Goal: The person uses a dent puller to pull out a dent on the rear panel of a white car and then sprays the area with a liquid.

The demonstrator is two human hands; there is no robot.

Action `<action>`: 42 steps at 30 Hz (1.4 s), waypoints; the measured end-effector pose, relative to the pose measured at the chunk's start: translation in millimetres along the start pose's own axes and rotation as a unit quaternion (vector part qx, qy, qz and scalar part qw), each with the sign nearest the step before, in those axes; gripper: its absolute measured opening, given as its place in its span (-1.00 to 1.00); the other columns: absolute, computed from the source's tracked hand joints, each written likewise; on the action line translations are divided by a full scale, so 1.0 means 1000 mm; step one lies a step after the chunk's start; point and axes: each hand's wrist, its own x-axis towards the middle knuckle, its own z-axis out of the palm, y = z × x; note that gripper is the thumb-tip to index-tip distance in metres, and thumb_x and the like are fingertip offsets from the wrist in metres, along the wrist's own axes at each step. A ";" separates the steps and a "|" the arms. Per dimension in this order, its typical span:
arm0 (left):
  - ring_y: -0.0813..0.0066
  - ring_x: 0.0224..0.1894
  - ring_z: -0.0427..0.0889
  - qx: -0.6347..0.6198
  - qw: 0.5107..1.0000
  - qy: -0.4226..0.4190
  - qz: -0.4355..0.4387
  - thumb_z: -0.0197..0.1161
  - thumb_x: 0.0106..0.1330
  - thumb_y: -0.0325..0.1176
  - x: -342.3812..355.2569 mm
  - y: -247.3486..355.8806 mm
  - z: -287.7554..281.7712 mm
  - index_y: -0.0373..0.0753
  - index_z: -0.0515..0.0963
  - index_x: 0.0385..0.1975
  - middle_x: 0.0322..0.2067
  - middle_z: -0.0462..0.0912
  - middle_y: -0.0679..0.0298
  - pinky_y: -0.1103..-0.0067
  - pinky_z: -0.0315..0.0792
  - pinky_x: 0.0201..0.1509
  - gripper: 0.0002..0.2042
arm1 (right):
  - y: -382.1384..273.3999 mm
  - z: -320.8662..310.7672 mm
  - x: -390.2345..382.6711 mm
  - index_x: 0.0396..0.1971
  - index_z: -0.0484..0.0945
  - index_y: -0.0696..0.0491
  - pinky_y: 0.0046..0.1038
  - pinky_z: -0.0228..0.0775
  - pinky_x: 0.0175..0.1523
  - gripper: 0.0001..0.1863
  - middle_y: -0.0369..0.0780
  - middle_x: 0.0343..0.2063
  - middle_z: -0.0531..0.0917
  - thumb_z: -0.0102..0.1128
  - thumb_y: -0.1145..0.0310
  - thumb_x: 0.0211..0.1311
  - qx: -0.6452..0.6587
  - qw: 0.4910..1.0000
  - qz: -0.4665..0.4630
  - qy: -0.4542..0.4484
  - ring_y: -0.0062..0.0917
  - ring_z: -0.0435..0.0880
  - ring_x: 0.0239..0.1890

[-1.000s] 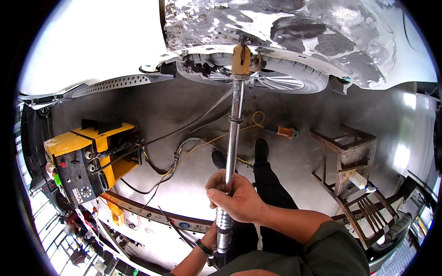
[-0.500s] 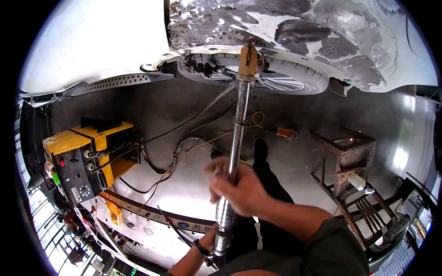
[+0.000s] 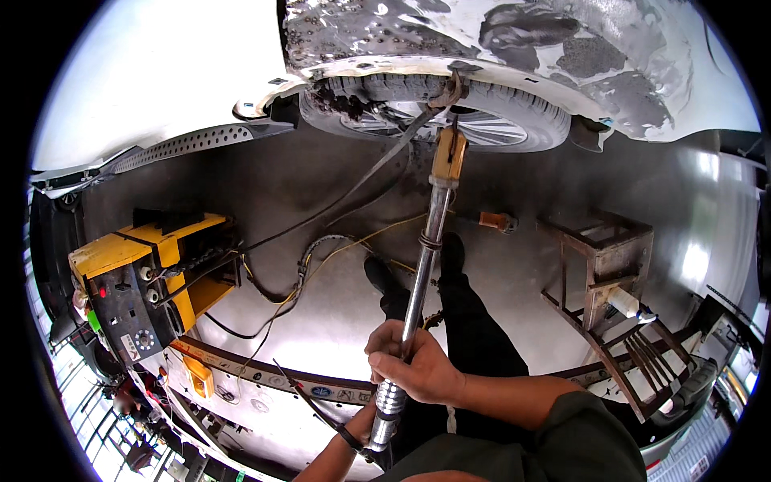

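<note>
A long chrome slide hammer point(image 3: 419, 293) with a brass-coloured block point(image 3: 448, 157) at its far end slants up from my body. Its tip is apart from the car panel point(image 3: 385, 36), in front of the wheel point(image 3: 514, 124). My right hand point(image 3: 419, 365) is closed round the shaft, just above the ribbed sliding weight point(image 3: 390, 400). Beside the weight and the near end is my left hand point(image 3: 363, 419), with a dark band at the wrist; its fingers are hidden behind the tool. The panel above the wheel is bare metal in patches, with many small weld marks.
A cable runs to a clamp point(image 3: 450, 92) at the wheel arch. At left stands a yellow and black machine point(image 3: 136, 281) with hoses on the floor. An orange power tool point(image 3: 498, 221) lies ahead; a rusty metal stand point(image 3: 618, 265) is at right. Behind me is a white panel point(image 3: 265, 414).
The brass-coloured block has come down and away from the panel, shifting slightly right. My right hand has moved down the shaft and the clamp at the arch is now uncovered.
</note>
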 end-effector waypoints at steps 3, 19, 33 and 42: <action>0.57 -0.50 0.67 0.022 0.999 -0.003 0.044 0.08 0.43 0.21 -0.003 0.008 0.010 -0.05 0.50 -0.05 -0.44 0.68 0.35 0.65 0.59 -0.44 -0.56 | -0.016 0.001 0.010 -0.13 0.44 0.14 -0.53 0.51 -0.19 -0.83 -0.30 -0.42 0.58 0.18 0.44 0.36 -0.031 0.999 -0.028 -0.007 -0.65 0.63 -0.34; 0.48 -0.50 0.68 0.012 0.993 -0.031 0.111 0.10 0.43 0.02 -0.009 0.025 0.032 -0.24 0.58 -0.23 -0.47 0.68 0.25 0.61 0.54 -0.43 -0.61 | -0.052 0.015 0.035 -0.17 0.41 0.15 -0.51 0.46 -0.28 -0.81 -0.28 -0.47 0.54 0.17 0.37 0.37 -0.053 0.997 -0.035 -0.033 -0.65 0.55 -0.43; 0.45 -0.46 0.69 -0.009 0.995 -0.008 0.096 0.02 0.48 0.15 -0.010 0.018 0.025 -0.08 0.51 -0.09 -0.41 0.69 0.25 0.53 0.60 -0.39 -0.59 | -0.075 0.012 0.062 0.02 0.43 0.18 -0.42 0.51 -0.31 -0.66 -0.24 -0.52 0.57 0.16 0.27 0.41 -0.029 0.990 -0.138 0.013 -0.57 0.60 -0.46; 0.64 -0.49 0.63 0.014 0.998 0.015 0.067 -0.04 0.50 0.19 -0.009 0.004 0.004 -0.03 0.50 0.01 -0.41 0.64 0.41 0.67 0.52 -0.48 -0.56 | -0.001 0.006 0.018 -0.16 0.44 0.11 -0.53 0.52 -0.23 -0.81 -0.30 -0.46 0.59 0.20 0.37 0.36 -0.037 0.999 -0.034 -0.021 -0.65 0.64 -0.38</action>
